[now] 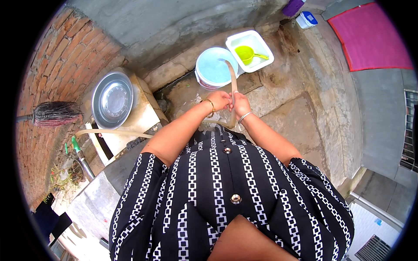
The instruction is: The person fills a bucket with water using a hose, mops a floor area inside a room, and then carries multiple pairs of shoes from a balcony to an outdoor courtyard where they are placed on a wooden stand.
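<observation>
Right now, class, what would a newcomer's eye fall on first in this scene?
Both hands, the left hand and right hand, grip a beige hose at the centre, its end over a light blue bucket. Right of it, a white tub holds a yellow-green scoop; a steel basin sits left.

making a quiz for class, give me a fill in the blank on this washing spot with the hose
Both hands hold a tan ____. Its far end reaches into the round blue ____. A yellow-green scoop lies in the ____ square tub. The metal basin sits on the person's ____ side.

Missing words: hose; bucket; white; left
</observation>
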### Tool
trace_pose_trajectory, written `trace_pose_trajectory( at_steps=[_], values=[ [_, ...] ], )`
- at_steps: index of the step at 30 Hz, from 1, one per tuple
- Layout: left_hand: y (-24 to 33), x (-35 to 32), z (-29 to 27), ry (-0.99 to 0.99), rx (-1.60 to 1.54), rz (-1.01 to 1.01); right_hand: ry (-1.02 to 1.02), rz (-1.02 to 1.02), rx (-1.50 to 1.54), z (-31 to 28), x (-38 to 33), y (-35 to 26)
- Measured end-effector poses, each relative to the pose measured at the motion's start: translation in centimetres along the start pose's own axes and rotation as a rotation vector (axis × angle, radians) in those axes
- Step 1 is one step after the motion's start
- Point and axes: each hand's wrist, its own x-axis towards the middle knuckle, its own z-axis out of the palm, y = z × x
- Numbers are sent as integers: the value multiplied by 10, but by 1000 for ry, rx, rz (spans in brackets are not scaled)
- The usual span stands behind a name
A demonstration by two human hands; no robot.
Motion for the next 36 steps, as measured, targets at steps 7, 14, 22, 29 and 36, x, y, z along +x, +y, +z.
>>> trace_pose_trajectory(
  at_steps=[7, 14, 22, 29, 36],
  values=[
    [2, -4, 2, -16, 5, 8, -7, -19, 2, -3, 1, 7],
    [-1, 0, 3, -5, 77, 7, 5, -4, 13, -1, -2, 7],
    [0, -1, 5, -33, 42, 10, 21, -7, 13, -3, -1, 10],
    [0, -3, 6, -36, -5, 9, 13, -2, 23, -3, -2, 10],
    [2, -6, 5, -38, 8, -3, 12, -12, 31, -2, -4, 10]
  ],
)
